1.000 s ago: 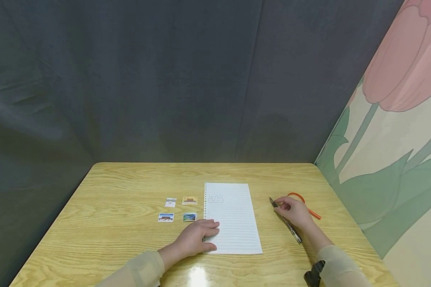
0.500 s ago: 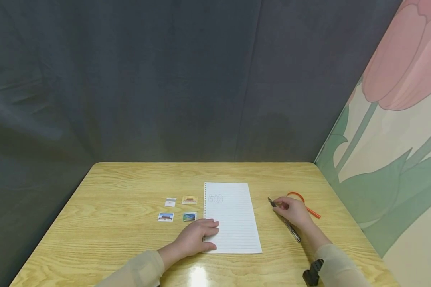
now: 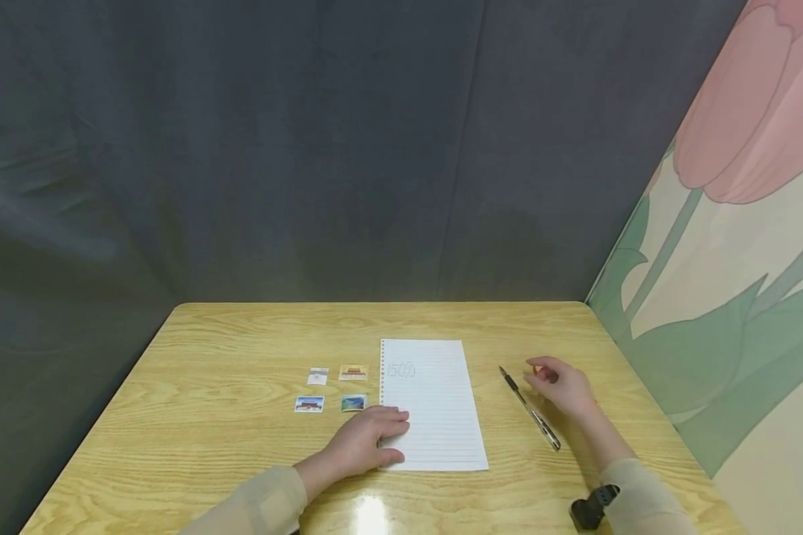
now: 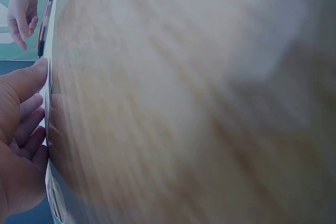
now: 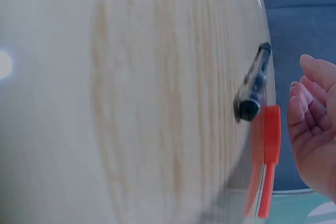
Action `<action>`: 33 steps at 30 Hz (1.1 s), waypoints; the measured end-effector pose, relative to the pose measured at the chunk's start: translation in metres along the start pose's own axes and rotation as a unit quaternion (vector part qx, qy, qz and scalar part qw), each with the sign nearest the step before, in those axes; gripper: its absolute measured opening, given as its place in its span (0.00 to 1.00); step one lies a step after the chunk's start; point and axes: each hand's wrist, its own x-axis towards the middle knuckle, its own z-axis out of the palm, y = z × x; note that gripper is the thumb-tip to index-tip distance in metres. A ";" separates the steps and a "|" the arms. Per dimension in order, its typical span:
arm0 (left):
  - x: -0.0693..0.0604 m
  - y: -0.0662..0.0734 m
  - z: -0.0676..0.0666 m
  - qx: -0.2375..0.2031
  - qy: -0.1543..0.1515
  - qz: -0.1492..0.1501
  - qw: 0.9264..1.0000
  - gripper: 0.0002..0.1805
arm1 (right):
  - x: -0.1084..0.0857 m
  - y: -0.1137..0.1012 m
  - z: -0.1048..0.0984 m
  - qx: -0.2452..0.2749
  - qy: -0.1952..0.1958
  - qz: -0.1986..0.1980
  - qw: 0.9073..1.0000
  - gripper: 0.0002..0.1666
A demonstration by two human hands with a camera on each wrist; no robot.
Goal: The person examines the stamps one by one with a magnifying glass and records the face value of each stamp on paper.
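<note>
Resting on the lower left part of a lined sheet (image 3: 442, 416) with a row of punched holes, the left hand (image 3: 363, 443) has its fingers stretched over the page and its thumb spread wide from them. Faint handwriting (image 3: 401, 370) marks the upper left of the sheet. At the right, the right hand (image 3: 565, 388) hovers above a red magnifying glass (image 5: 271, 135) lying on the bench (image 3: 194, 416); its fingers are loosely curled and hold nothing, with a narrow gap between thumb and index fingertips. Just left of that hand, untouched, a clear-barrelled pen (image 3: 530, 409) lies slanted, its black grip end farther from the person. Left of the sheet lie 4 stamps in 2 rows: a pale stamp (image 3: 317, 376) and a yellow stamp (image 3: 353, 373) behind, a blue stamp (image 3: 309, 404) and a green landscape stamp (image 3: 353, 403) in front, the last just beside the left hand. A dark curtain (image 3: 375, 148) hangs behind.
</note>
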 end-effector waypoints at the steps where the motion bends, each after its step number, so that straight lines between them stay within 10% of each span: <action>1: 0.001 -0.001 0.000 -0.007 0.004 0.001 1.000 0.28 | 0.000 0.001 -0.002 0.001 0.005 0.002 1.000 0.20; 10: 0.005 -0.005 -0.007 -0.074 0.075 -0.023 0.994 0.27 | -0.006 0.002 -0.018 -0.013 0.031 0.030 0.999 0.20; 22: -0.011 -0.035 -0.029 -0.012 0.189 -0.079 0.979 0.22 | -0.021 0.025 -0.040 -0.016 0.075 0.032 0.997 0.24; 33: -0.020 -0.056 -0.035 0.007 0.188 -0.103 0.977 0.23 | -0.032 0.042 -0.050 0.008 0.056 0.068 0.996 0.28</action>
